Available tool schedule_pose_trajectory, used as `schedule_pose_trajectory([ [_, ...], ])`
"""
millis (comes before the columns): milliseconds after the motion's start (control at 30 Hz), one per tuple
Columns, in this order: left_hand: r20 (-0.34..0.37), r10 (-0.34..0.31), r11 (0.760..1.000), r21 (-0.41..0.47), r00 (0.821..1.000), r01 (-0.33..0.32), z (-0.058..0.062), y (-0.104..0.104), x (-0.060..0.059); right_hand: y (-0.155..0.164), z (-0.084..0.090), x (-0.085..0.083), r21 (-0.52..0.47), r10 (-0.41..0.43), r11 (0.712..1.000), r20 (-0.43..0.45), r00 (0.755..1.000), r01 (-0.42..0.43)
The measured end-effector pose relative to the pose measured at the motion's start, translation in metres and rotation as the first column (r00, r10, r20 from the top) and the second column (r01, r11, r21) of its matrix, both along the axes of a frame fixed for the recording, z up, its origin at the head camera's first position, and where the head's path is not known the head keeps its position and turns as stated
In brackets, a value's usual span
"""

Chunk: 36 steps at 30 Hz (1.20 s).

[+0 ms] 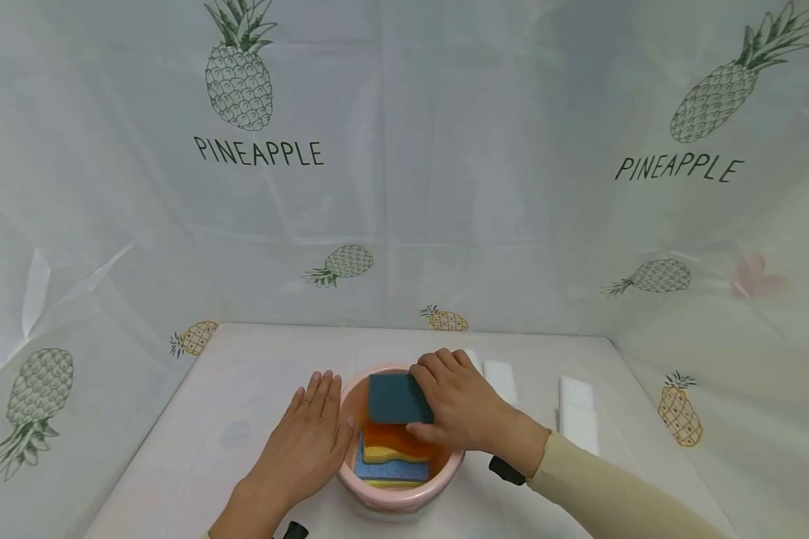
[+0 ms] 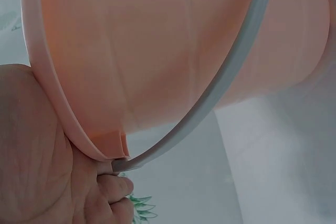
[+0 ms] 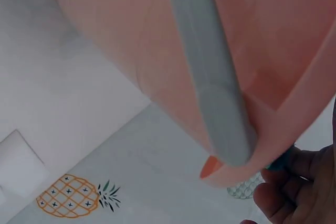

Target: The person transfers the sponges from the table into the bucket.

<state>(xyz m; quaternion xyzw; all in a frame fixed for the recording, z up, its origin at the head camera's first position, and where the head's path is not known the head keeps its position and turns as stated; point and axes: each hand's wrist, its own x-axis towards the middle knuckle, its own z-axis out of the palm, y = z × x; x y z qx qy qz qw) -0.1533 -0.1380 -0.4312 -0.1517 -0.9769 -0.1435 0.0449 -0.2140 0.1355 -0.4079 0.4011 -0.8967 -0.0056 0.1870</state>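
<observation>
Lettering (image 1: 259,152) on the pineapple-print sheet (image 1: 445,202) reads "PINEAPPLE" twice in my head view; the right hand (image 1: 460,400) pinches a dark-teal sponge (image 1: 398,399) at the pink bucket's (image 1: 404,500) mouth, above other sponges (image 1: 392,470). The left hand (image 1: 310,442) lies straight-fingered at the rim. From the left wrist, I see its palm touching the rim near the grey handle (image 2: 255,19). From the right, fingers (image 3: 275,200) grip teal.

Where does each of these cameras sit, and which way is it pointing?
Head: worn on the head, facing forward and down at the pink bucket; both the left hand and right hand show, the right gripping a teal sponge.
Left wrist: worn there, facing the bucket's side; part of the left hand shows lower left.
Right wrist: worn there, facing the bucket's side; right fingers show lower right.
Both wrist views share the bucket and its grey handle.
</observation>
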Motion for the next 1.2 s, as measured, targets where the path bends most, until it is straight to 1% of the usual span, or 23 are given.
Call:
schedule_pose_trajectory([
  [100,-0.008,-0.002,1.000,0.010,1.000,0.003,-0.001,0.000,0.000,-0.003,-0.001,0.000,0.018,0.009,1.000,0.023,1.000,-0.009],
  [267,0.001,-0.003,1.000,0.007,1.000,0.003,-0.001,-0.001,-0.001,-0.008,-0.004,0.000,0.048,0.007,0.999,0.050,0.999,-0.009],
  [533,0.027,0.001,1.000,0.030,1.000,-0.002,-0.001,-0.001,-0.001,-0.010,-0.009,-0.002,0.077,-0.009,0.997,0.059,0.998,0.004],
  [967,0.016,-0.004,0.999,0.050,1.000,0.003,-0.002,-0.001,0.000,-0.010,-0.010,-0.003,0.101,-0.018,0.995,0.052,0.998,0.012],
  [1200,0.013,-0.006,0.999,0.044,1.000,0.006,-0.003,-0.002,-0.001,-0.010,-0.010,-0.003,0.122,-0.030,0.992,0.067,0.997,0.022],
])
